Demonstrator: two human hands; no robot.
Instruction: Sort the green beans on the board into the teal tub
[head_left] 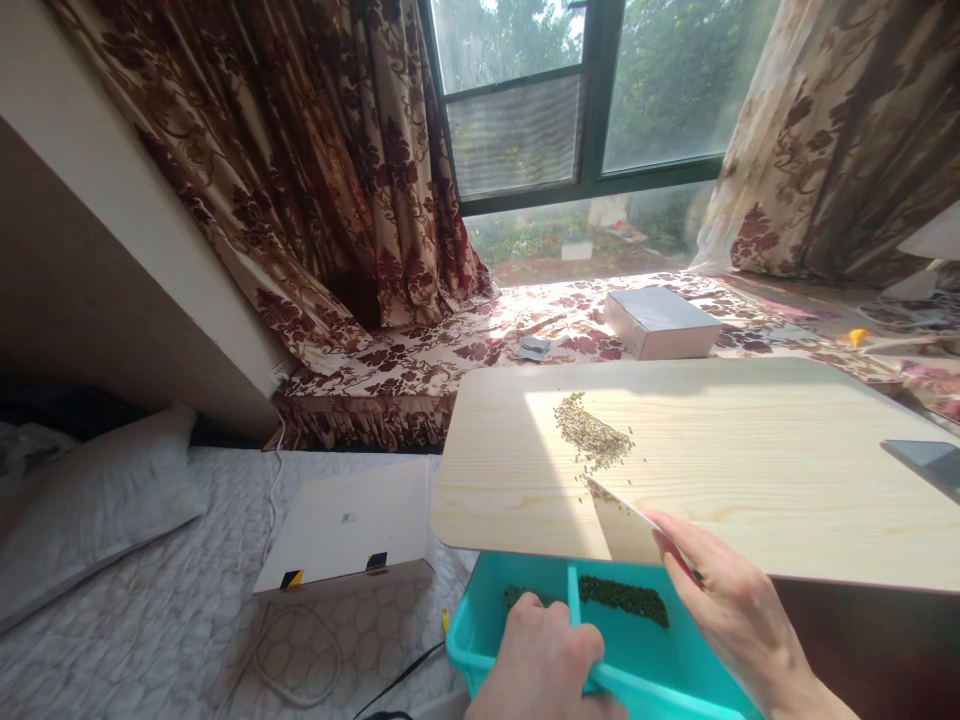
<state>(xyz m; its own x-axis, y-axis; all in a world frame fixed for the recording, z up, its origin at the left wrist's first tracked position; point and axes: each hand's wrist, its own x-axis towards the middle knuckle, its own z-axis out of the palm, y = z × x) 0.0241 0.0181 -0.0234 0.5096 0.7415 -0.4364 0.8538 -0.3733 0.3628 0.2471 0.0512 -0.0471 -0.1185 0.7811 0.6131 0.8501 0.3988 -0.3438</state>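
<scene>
My right hand [739,605] pinches a thin pale card [631,506], which is seen nearly edge-on. The card's far end meets the near edge of a loose pile of small greenish seeds [596,440] on a light wooden tabletop [750,450]. Under the table's near edge is a turquoise plastic bin [487,665] with a divider down its middle. My left hand [547,655] is wrapped over that divider. Dark green seeds [626,598] lie at the far end of the right compartment. A few more show in the left one, partly hidden by my hand.
A white box [352,520] lies on the quilted bed [150,580] at left, near a white cable. Another white box [664,322] stands on the floral window seat [480,350] behind the table. A dark flat device [926,465] lies at the tabletop's right edge.
</scene>
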